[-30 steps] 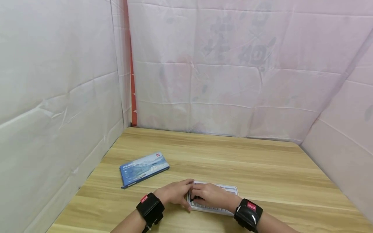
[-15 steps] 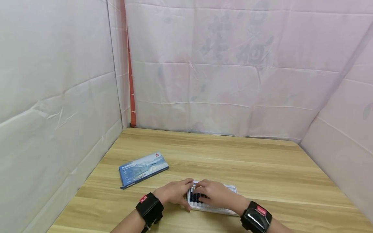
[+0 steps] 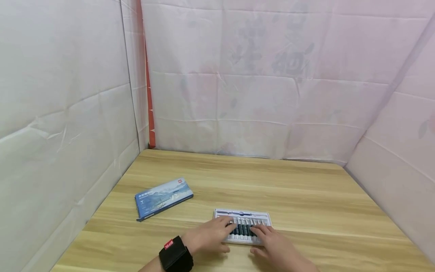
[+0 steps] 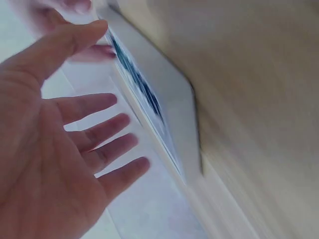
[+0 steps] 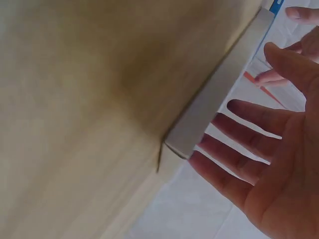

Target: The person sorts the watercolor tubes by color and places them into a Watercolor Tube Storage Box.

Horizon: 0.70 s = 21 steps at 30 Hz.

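Observation:
A shallow white tray (image 3: 234,242) lies flat near the front of the table, with a row of dark-capped paint tubes (image 3: 242,229) in it. Along its far side lies a thin blue stick like a paintbrush (image 3: 242,214). My left hand (image 3: 208,235) is over the tray's left part, fingers relaxed above the tubes and hiding some. My right hand (image 3: 276,245) reaches over the right front corner, fingertips at the tubes. Both wrist views show the fingers spread and nearly straight beside the tray's side wall (image 4: 169,79), with nothing gripped.
A flat blue box (image 3: 164,198) with a mountain picture lies at the left, behind my left hand. Wood-grain table (image 3: 299,189) surrounds the tray. Pale sheeting (image 3: 221,94) hangs along the back and both sides.
My right hand has come away from among the tubes and moved towards the tray's right front, fingers straighter. My left hand has left the tray's left end and now lies over its left part.

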### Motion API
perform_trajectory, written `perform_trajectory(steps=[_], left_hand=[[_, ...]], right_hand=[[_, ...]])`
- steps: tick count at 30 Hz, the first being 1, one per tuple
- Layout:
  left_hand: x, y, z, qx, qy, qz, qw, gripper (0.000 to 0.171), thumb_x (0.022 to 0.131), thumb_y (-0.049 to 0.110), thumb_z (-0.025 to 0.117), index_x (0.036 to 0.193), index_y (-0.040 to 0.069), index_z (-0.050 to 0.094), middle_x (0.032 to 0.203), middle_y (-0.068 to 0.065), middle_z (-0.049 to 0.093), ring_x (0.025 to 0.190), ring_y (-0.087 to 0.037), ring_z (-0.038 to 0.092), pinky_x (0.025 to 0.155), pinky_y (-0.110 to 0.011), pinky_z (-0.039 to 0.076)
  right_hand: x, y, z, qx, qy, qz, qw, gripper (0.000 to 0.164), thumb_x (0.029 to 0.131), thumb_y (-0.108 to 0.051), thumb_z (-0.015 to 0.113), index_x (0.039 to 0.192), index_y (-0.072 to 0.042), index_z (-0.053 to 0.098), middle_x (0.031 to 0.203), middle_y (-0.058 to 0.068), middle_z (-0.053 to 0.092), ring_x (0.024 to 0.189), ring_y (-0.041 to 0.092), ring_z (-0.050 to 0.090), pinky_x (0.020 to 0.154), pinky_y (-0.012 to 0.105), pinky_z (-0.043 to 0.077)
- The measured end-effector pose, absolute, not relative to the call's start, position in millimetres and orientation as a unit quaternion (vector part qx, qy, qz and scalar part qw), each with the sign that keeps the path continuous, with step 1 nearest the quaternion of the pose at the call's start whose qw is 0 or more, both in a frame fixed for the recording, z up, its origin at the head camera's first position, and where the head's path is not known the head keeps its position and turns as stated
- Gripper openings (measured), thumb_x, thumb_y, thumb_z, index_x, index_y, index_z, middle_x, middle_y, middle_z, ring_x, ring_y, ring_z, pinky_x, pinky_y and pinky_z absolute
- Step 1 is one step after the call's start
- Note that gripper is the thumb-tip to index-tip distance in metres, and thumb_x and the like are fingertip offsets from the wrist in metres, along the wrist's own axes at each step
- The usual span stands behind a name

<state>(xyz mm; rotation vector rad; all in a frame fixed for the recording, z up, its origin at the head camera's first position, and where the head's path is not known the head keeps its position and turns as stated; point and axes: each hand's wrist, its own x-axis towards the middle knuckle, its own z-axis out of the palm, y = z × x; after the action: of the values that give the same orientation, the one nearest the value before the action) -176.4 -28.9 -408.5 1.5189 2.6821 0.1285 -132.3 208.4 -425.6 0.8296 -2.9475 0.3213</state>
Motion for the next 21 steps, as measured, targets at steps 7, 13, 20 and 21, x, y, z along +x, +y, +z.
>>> perform_trajectory(steps=[7,13,20,21], left_hand=[[-161,-24,-416,0.502,0.865,0.015,-0.006,0.057,0.082,0.04,0.066,0.126,0.007,0.054,0.121,-0.003,0.05,0.111,-0.013,0.046,0.093,-0.022,0.04],[-161,-23,-420,0.494,0.869,0.02,-0.022,0.056,0.081,0.039,0.068,0.124,0.006,0.055,0.121,-0.003,0.05,0.111,-0.014,0.046,0.093,-0.024,0.04],[-157,-20,-422,0.482,0.875,0.014,-0.042,0.053,0.08,0.04,0.069,0.12,0.008,0.058,0.117,-0.001,0.051,0.106,-0.013,0.048,0.086,-0.025,0.045],[-157,-20,-422,0.48,0.876,0.013,-0.041,0.053,0.08,0.04,0.068,0.12,0.008,0.058,0.117,-0.001,0.051,0.106,-0.013,0.048,0.085,-0.025,0.045]], right_hand=[[-129,201,-427,0.255,-0.961,0.102,0.02,0.065,0.083,-0.049,0.059,0.119,0.006,0.057,0.118,0.02,0.054,0.106,0.046,0.049,0.086,0.056,0.042],[-131,196,-419,0.244,-0.965,0.097,-0.01,0.069,0.081,-0.05,0.061,0.119,0.007,0.056,0.12,0.022,0.052,0.107,0.048,0.047,0.087,0.059,0.04],[-129,194,-417,0.243,-0.964,0.099,-0.039,0.07,0.079,-0.048,0.064,0.122,0.006,0.054,0.123,0.025,0.05,0.109,0.05,0.044,0.087,0.06,0.039],[-129,194,-417,0.244,-0.964,0.098,-0.036,0.07,0.079,-0.047,0.065,0.121,0.007,0.054,0.122,0.026,0.05,0.108,0.051,0.044,0.086,0.061,0.039]])
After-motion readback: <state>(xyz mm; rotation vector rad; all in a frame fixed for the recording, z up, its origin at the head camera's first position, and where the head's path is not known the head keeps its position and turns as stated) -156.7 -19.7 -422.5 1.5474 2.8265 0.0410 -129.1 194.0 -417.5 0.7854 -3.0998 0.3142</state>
